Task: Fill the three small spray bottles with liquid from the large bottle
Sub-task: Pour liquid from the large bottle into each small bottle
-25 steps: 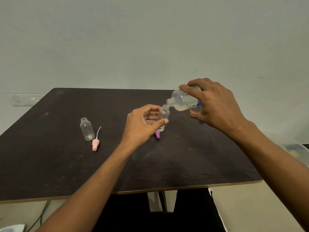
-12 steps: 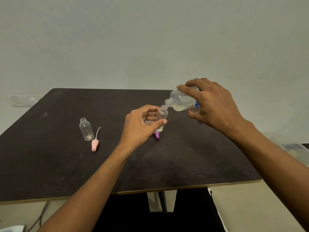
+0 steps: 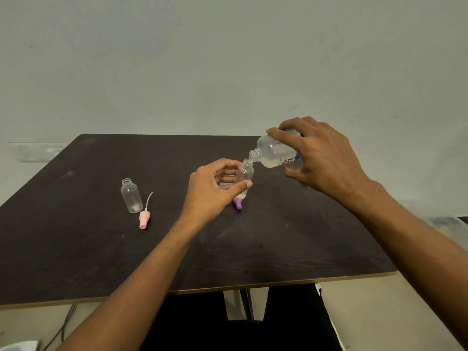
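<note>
Pinching small bottle (image 3: 245, 174), left hand (image 3: 210, 191); right hand's (image 3: 326, 160) large bottle (image 3: 272, 153) tipped above.

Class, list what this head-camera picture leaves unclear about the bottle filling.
Head view:
- Fill level of the held bottle: the left hand covers part of it.
- Label on the large bottle: mostly under the right hand.
- The purple cap: partly hidden by the held bottle.
- The third small bottle: nowhere in view.
- The container at the right edge: blurred, cut off.

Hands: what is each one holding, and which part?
The left hand pinches the small spray bottle round its middle, thumb against fingers. The right hand grips the large bottle round its wide body, neck left free.
</note>
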`<state>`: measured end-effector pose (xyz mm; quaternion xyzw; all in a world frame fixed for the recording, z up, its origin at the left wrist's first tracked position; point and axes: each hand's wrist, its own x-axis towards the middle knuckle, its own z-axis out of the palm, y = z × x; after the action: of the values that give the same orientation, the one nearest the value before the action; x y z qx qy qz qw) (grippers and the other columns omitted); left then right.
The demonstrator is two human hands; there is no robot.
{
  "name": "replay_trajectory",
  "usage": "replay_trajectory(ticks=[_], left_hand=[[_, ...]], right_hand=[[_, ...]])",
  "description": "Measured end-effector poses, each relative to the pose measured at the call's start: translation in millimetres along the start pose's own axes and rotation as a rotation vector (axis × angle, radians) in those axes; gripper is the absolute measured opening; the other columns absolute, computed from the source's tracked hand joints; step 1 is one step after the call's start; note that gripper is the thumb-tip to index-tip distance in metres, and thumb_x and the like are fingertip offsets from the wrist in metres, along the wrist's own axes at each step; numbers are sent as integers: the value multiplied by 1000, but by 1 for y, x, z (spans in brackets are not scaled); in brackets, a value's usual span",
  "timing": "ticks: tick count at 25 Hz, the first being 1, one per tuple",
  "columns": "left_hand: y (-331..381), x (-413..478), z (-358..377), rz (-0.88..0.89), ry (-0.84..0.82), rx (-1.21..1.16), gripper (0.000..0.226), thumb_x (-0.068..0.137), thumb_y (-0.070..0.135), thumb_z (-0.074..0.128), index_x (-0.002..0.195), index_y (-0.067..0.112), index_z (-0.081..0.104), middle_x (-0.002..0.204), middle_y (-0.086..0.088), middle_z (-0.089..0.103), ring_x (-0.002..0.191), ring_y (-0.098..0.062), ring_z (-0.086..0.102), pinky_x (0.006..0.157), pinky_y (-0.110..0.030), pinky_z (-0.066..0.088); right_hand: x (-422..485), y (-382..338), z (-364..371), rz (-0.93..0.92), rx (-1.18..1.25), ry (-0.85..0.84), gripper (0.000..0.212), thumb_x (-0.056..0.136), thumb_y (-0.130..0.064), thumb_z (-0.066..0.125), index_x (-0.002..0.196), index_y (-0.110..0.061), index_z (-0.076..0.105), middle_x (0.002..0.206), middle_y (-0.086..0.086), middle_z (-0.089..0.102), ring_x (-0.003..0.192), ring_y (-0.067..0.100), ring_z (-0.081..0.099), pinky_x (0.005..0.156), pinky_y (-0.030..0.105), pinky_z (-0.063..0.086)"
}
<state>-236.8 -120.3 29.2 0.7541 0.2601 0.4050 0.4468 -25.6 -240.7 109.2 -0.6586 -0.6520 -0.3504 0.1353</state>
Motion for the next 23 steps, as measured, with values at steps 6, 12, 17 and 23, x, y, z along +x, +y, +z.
replay_trajectory(ticks=[6, 12, 17, 23], left_hand=[[-1, -1, 0, 1, 1, -14, 40, 77, 27, 93, 114, 24, 77, 105, 13, 80, 99, 1, 75, 90, -24, 62], [-1, -1, 0, 4, 0, -12, 40, 77, 27, 93, 114, 24, 77, 105, 13, 79, 99, 2, 74, 89, -22, 61], [-1, -1, 0, 16, -3, 0, 40, 78, 27, 93, 114, 25, 77, 105, 15, 79, 99, 4, 74, 88, -20, 61], [-2, 0, 1, 17, -4, 0, 40, 78, 28, 93, 114, 25, 77, 104, 15, 78, 98, 5, 73, 87, -17, 60]], right_hand=[[0, -1, 0, 1, 0, 0, 69, 75, -17, 84, 141, -25, 62, 130, 2, 66, 113, 30, 63, 81, 38, 52], [0, -2, 0, 0, -7, -6, 70, 76, -17, 84, 141, -26, 62, 131, 2, 66, 114, 29, 63, 83, 39, 53], [0, 0, 0, 0, -16, -15, 72, 75, -19, 87, 142, -25, 61, 132, 3, 65, 115, 30, 63, 85, 40, 54], [0, 0, -2, 0, -19, -20, 73, 75, -19, 87, 143, -24, 61, 133, 5, 65, 115, 31, 63, 86, 41, 54]])
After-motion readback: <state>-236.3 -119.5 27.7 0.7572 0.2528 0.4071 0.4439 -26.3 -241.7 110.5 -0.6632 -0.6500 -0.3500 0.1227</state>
